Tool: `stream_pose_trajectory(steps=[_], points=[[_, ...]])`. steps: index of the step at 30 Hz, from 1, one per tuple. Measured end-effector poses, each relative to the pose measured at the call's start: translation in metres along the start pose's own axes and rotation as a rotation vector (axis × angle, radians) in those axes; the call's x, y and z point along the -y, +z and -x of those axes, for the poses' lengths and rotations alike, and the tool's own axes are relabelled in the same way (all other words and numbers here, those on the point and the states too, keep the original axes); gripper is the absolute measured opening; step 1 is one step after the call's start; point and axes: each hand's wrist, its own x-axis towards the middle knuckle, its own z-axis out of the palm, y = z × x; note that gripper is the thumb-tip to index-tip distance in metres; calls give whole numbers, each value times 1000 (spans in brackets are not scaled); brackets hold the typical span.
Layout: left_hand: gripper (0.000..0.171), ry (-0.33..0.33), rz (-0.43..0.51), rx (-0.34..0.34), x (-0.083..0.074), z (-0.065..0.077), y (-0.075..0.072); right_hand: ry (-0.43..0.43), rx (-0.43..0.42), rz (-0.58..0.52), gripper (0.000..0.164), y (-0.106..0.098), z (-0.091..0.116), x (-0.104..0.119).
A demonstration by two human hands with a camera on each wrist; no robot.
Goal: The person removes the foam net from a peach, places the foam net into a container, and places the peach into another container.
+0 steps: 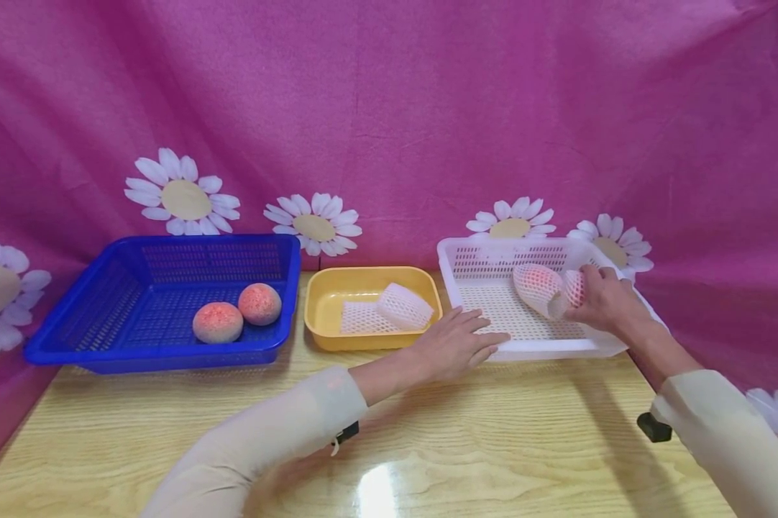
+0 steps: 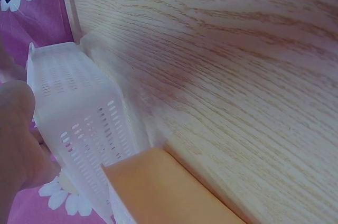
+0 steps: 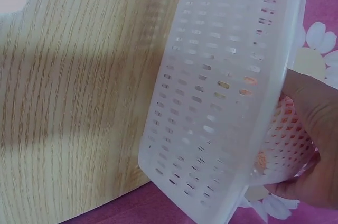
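white basket (image 1: 560, 350): l hand (image 1: 452, 343) at near-l corner, fingers straight + spread, gripping nothing, prob to steady it. r hand (image 1: 607, 301) curled round netted peach (image 1: 575, 285) in basket, its axis mostly hidden, can't tell; 2nd netted peach (image 1: 536, 285) alongside, long axis back-l to front-r.

White basket (image 1: 557, 350), magenta daisy-print cloth (image 1: 389, 108)

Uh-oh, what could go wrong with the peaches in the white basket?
The right hand holds a netted peach right beside another wrapped one, so lifting it might bump its neighbour and make it roll. The left hand is at the near corner of the white basket; a hard push there might slide or tip it.
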Motion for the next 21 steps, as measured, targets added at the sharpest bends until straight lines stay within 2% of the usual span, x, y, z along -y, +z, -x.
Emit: stream_pose_trajectory(steps=[9, 21], points=[[39, 0, 5, 0, 0, -1, -1, 17, 33, -12, 79, -11, 2, 4], [40, -6, 5, 12, 0, -1, -1, -67, -45, -4, 76, -17, 5, 17]])
